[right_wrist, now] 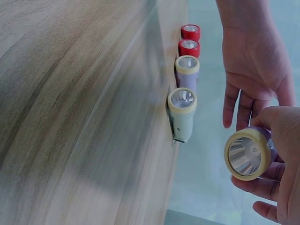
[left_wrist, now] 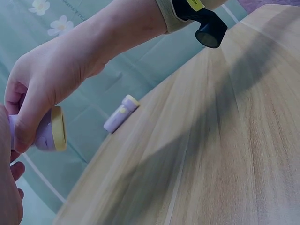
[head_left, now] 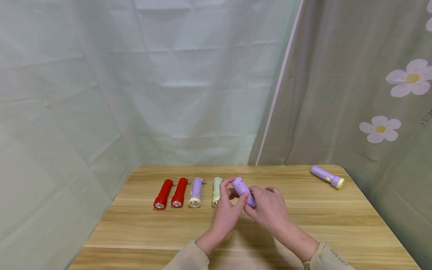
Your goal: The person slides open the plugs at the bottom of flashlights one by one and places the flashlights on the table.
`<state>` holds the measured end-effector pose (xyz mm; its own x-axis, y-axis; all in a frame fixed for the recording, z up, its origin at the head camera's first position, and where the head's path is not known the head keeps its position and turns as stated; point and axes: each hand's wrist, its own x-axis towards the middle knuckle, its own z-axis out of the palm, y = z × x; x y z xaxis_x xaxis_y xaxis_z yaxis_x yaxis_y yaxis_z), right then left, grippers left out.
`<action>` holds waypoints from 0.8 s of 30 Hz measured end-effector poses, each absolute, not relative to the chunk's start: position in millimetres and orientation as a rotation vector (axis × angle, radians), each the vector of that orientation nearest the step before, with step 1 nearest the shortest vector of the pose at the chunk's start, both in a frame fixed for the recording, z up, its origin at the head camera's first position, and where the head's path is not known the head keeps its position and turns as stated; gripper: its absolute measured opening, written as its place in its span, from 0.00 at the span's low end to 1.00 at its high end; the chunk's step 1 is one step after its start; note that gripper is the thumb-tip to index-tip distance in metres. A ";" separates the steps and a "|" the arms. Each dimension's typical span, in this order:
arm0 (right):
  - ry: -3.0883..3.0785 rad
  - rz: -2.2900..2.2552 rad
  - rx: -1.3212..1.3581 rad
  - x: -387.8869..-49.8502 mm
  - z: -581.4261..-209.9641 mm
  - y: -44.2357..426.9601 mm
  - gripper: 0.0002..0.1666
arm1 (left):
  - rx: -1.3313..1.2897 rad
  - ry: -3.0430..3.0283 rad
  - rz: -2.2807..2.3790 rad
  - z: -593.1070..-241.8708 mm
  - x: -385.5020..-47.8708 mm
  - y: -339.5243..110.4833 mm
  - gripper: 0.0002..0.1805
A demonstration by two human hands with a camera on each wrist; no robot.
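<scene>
Both hands hold a purple flashlight (head_left: pixel 240 186) above the table, right of the standing row's green one. My left hand (head_left: pixel 225 213) pinches its tail end between thumb and fingers. The right hand (head_left: pixel 270 210) grips it near the head. In the right wrist view the flashlight's yellow-rimmed lens (right_wrist: pixel 246 157) faces the camera, with the right hand (right_wrist: pixel 286 164) around it. The left wrist view shows the yellow rim (left_wrist: pixel 58 128) beyond the right hand's thumb (left_wrist: pixel 28 124).
Left of the hands lie two red flashlights (head_left: pixel 163 194) (head_left: pixel 179 192), a purple one (head_left: pixel 196 193) and a pale green one (head_left: pixel 217 189), side by side. Another purple flashlight (head_left: pixel 326 177) lies at the table's back right. Curtains hang behind the wooden table (head_left: pixel 135 232).
</scene>
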<state>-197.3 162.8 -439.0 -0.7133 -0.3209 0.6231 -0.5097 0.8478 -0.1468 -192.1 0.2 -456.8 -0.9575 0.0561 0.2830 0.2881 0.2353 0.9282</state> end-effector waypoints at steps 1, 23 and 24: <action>-2.419 0.413 0.607 -197.0 -438.7 162.7 0.20 | -0.326 -2.311 -1.813 -457.0 -191.9 0.2 0.34; -2.432 0.387 0.631 -195.8 -440.6 163.3 0.18 | -0.375 -2.273 -1.832 -461.2 -191.3 -0.8 0.35; -2.433 0.390 0.631 -195.9 -441.0 163.4 0.18 | -0.375 -2.272 -1.833 -461.0 -191.2 -0.8 0.35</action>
